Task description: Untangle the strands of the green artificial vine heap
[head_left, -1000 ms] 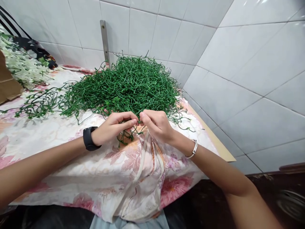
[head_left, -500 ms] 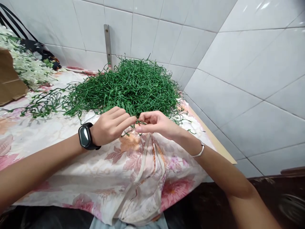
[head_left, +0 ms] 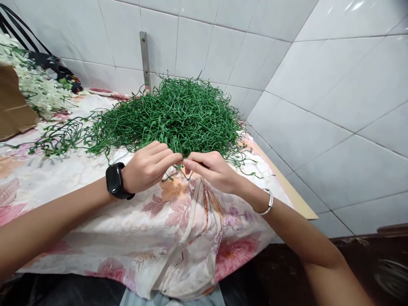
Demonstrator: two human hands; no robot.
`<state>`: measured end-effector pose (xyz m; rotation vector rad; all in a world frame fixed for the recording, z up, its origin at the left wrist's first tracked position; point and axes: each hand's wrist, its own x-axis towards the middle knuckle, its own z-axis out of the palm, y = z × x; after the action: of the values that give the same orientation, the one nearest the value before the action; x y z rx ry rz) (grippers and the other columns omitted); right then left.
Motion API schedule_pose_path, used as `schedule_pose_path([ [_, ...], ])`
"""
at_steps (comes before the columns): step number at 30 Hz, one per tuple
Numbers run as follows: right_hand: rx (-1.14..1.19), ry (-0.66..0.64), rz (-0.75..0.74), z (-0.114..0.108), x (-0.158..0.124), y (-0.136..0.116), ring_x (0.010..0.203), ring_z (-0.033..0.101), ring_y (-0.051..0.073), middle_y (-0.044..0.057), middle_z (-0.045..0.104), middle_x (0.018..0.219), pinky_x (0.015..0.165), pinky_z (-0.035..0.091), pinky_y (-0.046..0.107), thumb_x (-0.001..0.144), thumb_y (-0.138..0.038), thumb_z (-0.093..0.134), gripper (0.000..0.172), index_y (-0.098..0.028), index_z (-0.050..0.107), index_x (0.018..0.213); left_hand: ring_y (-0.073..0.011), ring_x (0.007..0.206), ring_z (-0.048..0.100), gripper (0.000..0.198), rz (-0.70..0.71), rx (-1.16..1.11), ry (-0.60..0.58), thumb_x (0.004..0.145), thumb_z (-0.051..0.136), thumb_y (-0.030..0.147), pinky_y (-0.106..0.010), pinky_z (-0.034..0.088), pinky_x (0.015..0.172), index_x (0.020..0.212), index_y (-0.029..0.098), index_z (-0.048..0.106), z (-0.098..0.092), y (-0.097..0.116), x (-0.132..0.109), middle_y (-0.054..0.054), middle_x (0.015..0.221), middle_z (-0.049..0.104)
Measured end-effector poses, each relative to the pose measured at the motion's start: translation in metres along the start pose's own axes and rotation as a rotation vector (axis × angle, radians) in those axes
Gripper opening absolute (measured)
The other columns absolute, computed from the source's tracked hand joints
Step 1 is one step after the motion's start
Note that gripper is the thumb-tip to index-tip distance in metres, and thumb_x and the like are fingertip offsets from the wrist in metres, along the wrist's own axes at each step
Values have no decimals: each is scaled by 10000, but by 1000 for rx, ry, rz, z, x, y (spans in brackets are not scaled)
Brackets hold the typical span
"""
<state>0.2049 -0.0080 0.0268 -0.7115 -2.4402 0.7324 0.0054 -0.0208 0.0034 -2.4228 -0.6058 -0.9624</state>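
Thin green artificial flower stems (head_left: 185, 112) lie in a big tangled heap against the wall. Just in front of the heap, my left hand (head_left: 149, 166) is closed, knuckles up, with a black watch on its wrist. Its thumb and forefinger pinch a green stem (head_left: 171, 175), whose ends stick out below the fingers. My right hand (head_left: 216, 171) is closed in a pinch at the same spot, its fingertips touching those of my left. The piece between the fingertips is mostly covered by the fingers.
White artificial flowers (head_left: 47, 95) and a brown cardboard piece (head_left: 14, 104) are at the far left, beside a dark bag (head_left: 47, 66). A flowered cloth (head_left: 127, 233) covers the table. White tiled walls (head_left: 334, 93) close off the back and right. A metal strip (head_left: 144, 59) stands against the back wall.
My right hand has turned and closed its fingers more, hiding the green stem that showed between its fingertips. My left hand has barely moved.
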Motion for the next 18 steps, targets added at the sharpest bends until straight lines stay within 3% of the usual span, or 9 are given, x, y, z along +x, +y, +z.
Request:
schedule_pose_path([
  [4, 782, -263, 274, 0, 4, 2, 418, 179, 50, -75, 206, 476, 412, 162, 214, 858, -349, 369, 346, -162, 399, 568, -142, 583, 485, 185, 90, 96, 41, 835, 394, 129, -282, 368, 571, 957, 155, 530, -4, -1, 0, -40, 646, 576],
  [7, 924, -289, 322, 4, 6, 4, 407, 150, 48, -82, 158, 472, 399, 142, 216, 848, -347, 368, 364, -173, 342, 530, -149, 588, 492, 198, 149, 134, 54, 825, 405, 115, -286, 365, 569, 978, 151, 525, -6, -1, 0, -39, 637, 576],
  [11, 429, -53, 153, 4, 2, 0, 442, 234, 43, -77, 260, 496, 424, 189, 207, 827, -351, 466, 248, -135, 515, 714, -144, 577, 476, 152, 49, 48, 28, 814, 426, 105, -277, 351, 559, 909, 137, 541, -3, 3, 0, -43, 623, 575],
  [14, -29, 180, -59, 4, -2, 0, 449, 265, 42, -88, 273, 508, 448, 236, 199, 826, -309, 491, 193, -145, 485, 929, -131, 575, 470, 139, -132, -93, 1, 841, 418, 148, -260, 356, 568, 852, 145, 557, -1, 7, 2, -38, 629, 580],
  [18, -606, 294, -380, 7, -6, 10, 491, 372, 58, -45, 420, 581, 478, 303, 213, 859, -223, 434, 160, -174, 495, 998, -123, 639, 521, 144, -392, -325, -24, 840, 443, 189, -226, 395, 613, 820, 157, 581, -5, 12, 8, -29, 687, 611],
])
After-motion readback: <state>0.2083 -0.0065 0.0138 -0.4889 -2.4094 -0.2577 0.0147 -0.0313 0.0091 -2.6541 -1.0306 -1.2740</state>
